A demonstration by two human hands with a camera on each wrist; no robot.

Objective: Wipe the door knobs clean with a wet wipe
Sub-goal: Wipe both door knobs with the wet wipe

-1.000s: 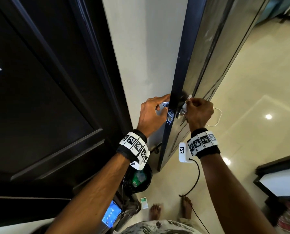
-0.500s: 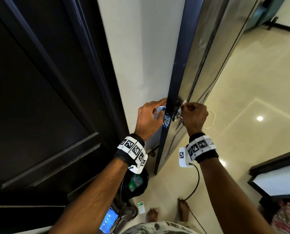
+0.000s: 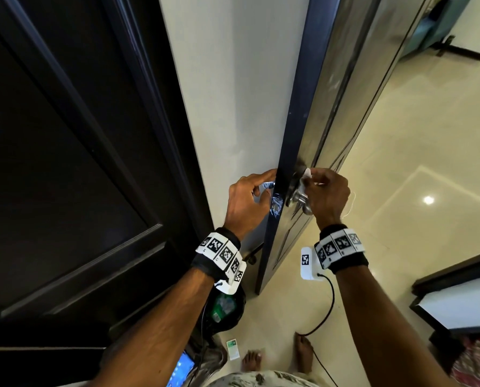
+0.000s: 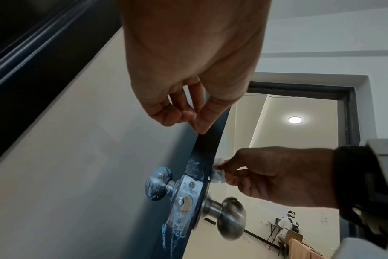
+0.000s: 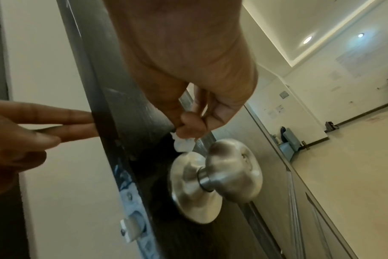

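A dark door (image 3: 297, 107) stands edge-on between my hands. Its steel knob (image 3: 300, 197) (image 5: 233, 170) (image 4: 231, 217) sticks out on the right face. A second knob (image 4: 158, 183), bluish with flaking film, is on the left face. My right hand (image 3: 314, 180) (image 5: 193, 126) (image 4: 228, 171) pinches a small crumpled white wet wipe (image 5: 183, 144) (image 3: 307, 173) (image 4: 217, 177) against the door just above the steel knob's round base plate. My left hand (image 3: 264, 182) (image 4: 188, 119) touches the door's edge above the latch plate (image 4: 186, 198), its fingers (image 5: 78, 122) held straight.
A second dark panelled door (image 3: 51, 163) fills the left, with a white wall (image 3: 233, 79) beside it. On the tiled floor are a white device with a black cable (image 3: 307, 263), a black bag (image 3: 227, 308) and my bare feet (image 3: 251, 361). Dark-framed furniture (image 3: 456, 303) stands at the right.
My right hand has shifted the wipe slightly upward, so more of the steel knob shows beneath it. My left hand stays at the door's edge.
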